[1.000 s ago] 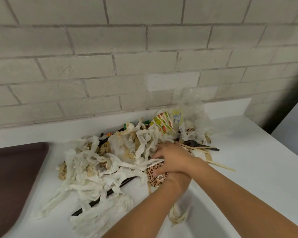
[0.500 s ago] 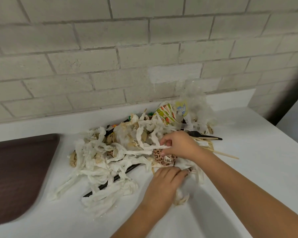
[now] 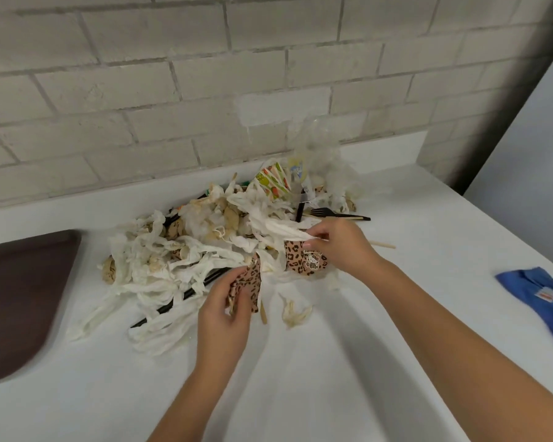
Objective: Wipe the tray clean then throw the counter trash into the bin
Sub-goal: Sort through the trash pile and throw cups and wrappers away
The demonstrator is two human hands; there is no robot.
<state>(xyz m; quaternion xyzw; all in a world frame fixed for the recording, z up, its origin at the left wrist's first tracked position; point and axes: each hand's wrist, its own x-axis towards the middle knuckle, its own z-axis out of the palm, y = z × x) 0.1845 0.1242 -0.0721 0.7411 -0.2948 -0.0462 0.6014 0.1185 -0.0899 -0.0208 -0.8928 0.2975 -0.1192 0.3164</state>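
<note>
A heap of counter trash point(image 3: 211, 240) lies against the brick wall: torn white tissue strips, black straws, a black fork point(image 3: 329, 213), wooden sticks, a patterned paper cup and clear plastic wrap. My left hand point(image 3: 225, 317) pinches a leopard-print wrapper point(image 3: 248, 287) at the heap's near edge. My right hand point(image 3: 340, 247) grips a white tissue strip over a leopard-print paper cup point(image 3: 304, 260). The dark brown tray point(image 3: 20, 298) sits at the far left, partly cut off by the frame.
A blue cloth point(image 3: 543, 298) lies on the white counter point(image 3: 332, 378) at the right edge. One loose tissue scrap point(image 3: 296, 312) sits alone near the hands. The counter ends at a dark gap beside the wall on the right. No bin is in view.
My left hand has moved left and lifted a leopard-print wrapper out of the heap. My right hand has stayed on the tissue strip above the leopard cup. The blue cloth has come into view.
</note>
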